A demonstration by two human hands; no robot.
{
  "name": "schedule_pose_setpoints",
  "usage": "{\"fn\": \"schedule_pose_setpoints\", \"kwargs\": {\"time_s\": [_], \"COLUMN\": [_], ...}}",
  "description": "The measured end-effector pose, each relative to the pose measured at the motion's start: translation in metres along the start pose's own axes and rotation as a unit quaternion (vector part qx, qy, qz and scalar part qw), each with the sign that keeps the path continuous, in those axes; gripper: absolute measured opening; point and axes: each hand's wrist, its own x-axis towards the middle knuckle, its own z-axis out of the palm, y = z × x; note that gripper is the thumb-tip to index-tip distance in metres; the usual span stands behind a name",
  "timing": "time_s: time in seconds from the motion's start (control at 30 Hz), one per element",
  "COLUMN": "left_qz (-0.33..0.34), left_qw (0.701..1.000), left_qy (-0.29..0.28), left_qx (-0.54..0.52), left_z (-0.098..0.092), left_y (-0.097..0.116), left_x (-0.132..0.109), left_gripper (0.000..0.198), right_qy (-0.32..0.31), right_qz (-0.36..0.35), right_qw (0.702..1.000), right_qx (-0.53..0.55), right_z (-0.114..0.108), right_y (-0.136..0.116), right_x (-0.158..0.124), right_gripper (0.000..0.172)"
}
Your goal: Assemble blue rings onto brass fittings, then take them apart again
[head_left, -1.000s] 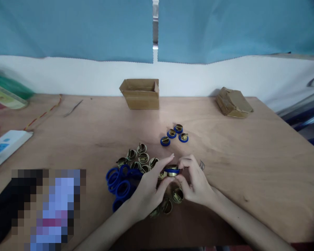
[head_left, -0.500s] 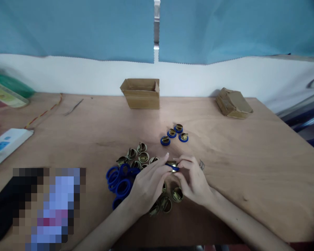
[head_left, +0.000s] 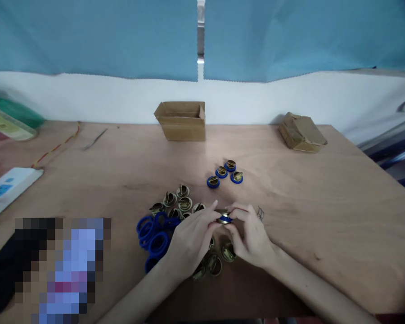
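Between my two hands is a round brass-coloured piece with a blue ring (head_left: 224, 218) around it. My left hand (head_left: 192, 236) pinches its left side, and my right hand (head_left: 251, 234) grips the right side with thumb and fingers. Several blue rings (head_left: 158, 243) are heaped left of my left hand. Several brass pin-backed discs (head_left: 185, 204) lie behind and beside that hand, and more discs (head_left: 214, 264) sit below my hands, partly hidden. Farther back, several discs with blue rings around them (head_left: 222, 171) rest on the wooden table (head_left: 324, 211).
An open cardboard box (head_left: 185, 128) stands at the back middle, a crumpled closed box (head_left: 302, 132) at the back right. A white power strip (head_left: 16, 182), a pixelated object (head_left: 74, 265) and a curved thin tool (head_left: 95, 140) are on the left. Thin wire (head_left: 260, 213) lies beside my right hand.
The blue ring between my fingers now sits more level around the brass piece. Both hands have barely moved.
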Motion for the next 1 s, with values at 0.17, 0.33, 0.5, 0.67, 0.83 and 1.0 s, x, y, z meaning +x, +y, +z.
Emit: {"fn": "schedule_pose_setpoints", "kwargs": {"time_s": [0.17,0.33,0.5,0.67,0.83,1.0], "left_qz": [-0.022,-0.066,-0.079,-0.074,-0.048,-0.032], "left_qw": [0.999,0.997,0.996,0.995,0.996,0.993], "left_qy": [0.023,0.036,0.042,0.057,0.07,0.103], "left_qx": [0.003,-0.004,-0.007,0.025,0.029,0.035], "left_z": [0.0035,0.0077,0.0085,0.0071,0.0056,0.0057], "left_y": [-0.0003,-0.0012,-0.0007,0.0009,0.003,0.0048], "left_x": [-0.0032,-0.0086,-0.0087,-0.0074,-0.0072,-0.0068], "left_gripper": [0.021,0.025,0.021,0.016,0.017,0.019], "right_qy": [-0.005,0.003,0.002,0.003,0.018,0.026], "right_qz": [-0.008,0.006,0.022,0.024,0.033,0.089], "right_qw": [1.0,1.0,1.0,0.999,0.997,0.984], "right_qx": [-0.019,-0.002,0.018,0.03,0.072,0.155], "right_z": [0.0001,-0.0012,-0.0009,-0.0013,-0.0004,0.0029], "right_y": [-0.004,-0.0067,-0.004,-0.0009,-0.0014,-0.0041], "right_x": [-0.0009,-0.0006,-0.0009,-0.0014,-0.0031,-0.0017], "right_gripper": [0.029,0.03,0.031,0.029,0.033,0.03]}}
